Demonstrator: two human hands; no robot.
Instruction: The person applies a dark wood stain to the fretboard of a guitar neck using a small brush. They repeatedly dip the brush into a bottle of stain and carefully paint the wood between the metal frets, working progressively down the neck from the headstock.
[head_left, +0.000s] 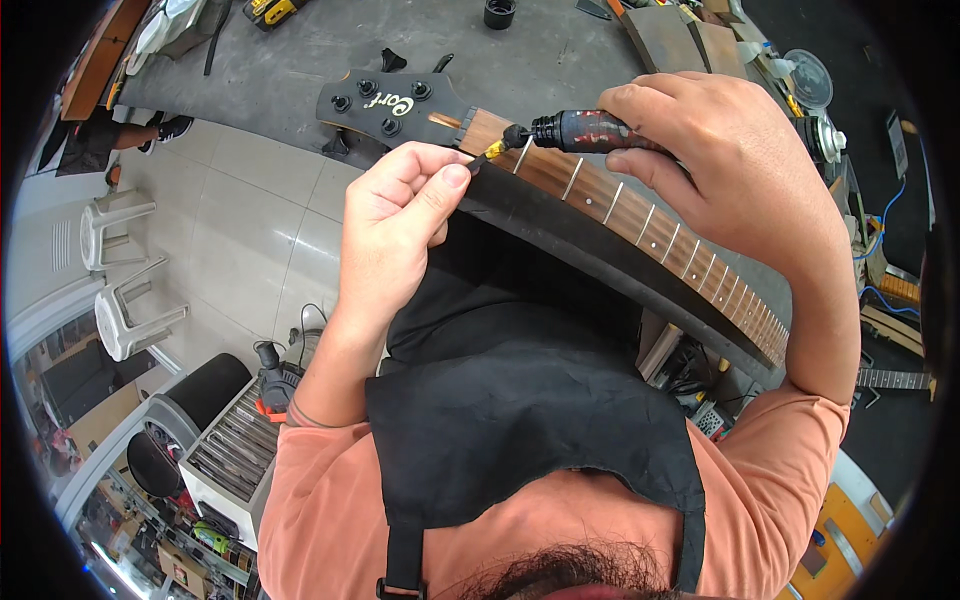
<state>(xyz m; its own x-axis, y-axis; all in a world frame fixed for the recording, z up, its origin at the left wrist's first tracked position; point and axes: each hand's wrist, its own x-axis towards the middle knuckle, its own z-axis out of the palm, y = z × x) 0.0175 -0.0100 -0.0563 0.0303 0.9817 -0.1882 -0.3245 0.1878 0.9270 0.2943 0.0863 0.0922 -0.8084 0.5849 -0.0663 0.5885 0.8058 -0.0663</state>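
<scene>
My right hand (700,150) is wrapped round a small dark bottle (597,131) with red stains, tipped on its side with its threaded neck toward the left. Close to that neck is a narrow yellow piece with a black end (497,148); whether it joins the bottle is unclear. My left hand (400,220) pinches a small dark piece (477,163), too small to name, right beside the yellow one. Both hands are over a guitar-type neck (645,222) with a brown fretted fingerboard, near its black headstock (390,104), which carries several tuning posts.
Beneath the neck runs a long black support (590,255). A grey workbench (290,75) bears a yellow-and-black power tool (268,12) and a black cup (499,13). White plastic chairs (130,310) stand on the tiled floor at left. Another fretted neck (895,379) lies at far right.
</scene>
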